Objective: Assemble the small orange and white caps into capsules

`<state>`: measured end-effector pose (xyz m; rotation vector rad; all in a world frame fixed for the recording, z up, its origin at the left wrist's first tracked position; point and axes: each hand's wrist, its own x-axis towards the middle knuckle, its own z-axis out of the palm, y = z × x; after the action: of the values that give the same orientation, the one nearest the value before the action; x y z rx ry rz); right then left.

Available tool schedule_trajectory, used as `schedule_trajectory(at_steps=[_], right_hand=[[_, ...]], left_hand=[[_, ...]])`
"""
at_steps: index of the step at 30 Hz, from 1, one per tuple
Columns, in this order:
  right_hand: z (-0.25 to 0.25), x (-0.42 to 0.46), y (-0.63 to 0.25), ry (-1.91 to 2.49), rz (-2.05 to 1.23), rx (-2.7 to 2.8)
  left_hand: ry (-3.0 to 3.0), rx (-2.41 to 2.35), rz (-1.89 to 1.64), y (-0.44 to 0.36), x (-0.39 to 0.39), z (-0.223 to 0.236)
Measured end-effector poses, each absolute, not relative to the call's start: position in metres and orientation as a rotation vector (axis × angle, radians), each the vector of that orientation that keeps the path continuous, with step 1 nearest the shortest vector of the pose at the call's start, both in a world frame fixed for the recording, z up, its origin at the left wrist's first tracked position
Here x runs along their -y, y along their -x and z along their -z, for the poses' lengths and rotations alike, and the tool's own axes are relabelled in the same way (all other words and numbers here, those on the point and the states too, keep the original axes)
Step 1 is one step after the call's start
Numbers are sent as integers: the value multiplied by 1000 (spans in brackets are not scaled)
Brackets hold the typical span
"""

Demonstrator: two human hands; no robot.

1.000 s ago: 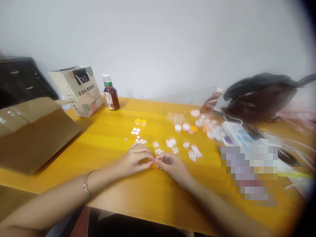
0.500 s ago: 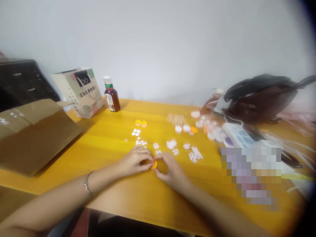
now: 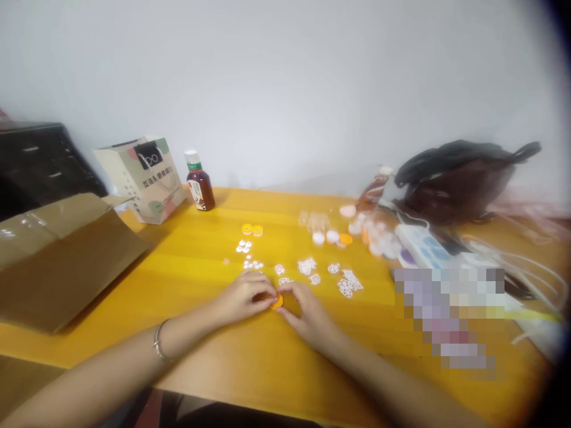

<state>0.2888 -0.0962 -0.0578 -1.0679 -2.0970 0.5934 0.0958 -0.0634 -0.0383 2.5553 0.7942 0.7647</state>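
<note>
A small round orange disc is between my two hands, low over the wooden table. My left hand pinches its left side with thumb and fingertips. My right hand curves around its right side, thumb and forefinger at its edge. Just beyond my hands lie small white round pieces and white openwork pieces, one of them partly hidden behind my right hand. Two yellow-orange rings lie farther back. What is inside the disc is too small to make out.
An open cardboard box and a paper bag stand at left, near a dark-red bottle. White and orange caps, more openwork pieces, a power strip, cables and a dark bag occupy the right.
My view has tilted up a little, so the things on the table sit lower. Both hands stay at the orange disc, with only slight finger movement.
</note>
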Motion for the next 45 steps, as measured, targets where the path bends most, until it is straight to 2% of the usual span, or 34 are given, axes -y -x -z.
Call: schedule_trajectory(at_steps=[12,21,35,45], right_hand=[[57,95,-292,1091,-596,2069],[50,88,-294,1033,-607,2101],[54,85,-299,999,-466,2199],[51,88,-300,945,-170,2355]], left_hand=[[-2402,-851,-728,-90,65,35],[-2540,-663,-682,-80,60,34],[-2714,-624,-651,-79,63,31],[-2856,-642,-600,-80,69,32]])
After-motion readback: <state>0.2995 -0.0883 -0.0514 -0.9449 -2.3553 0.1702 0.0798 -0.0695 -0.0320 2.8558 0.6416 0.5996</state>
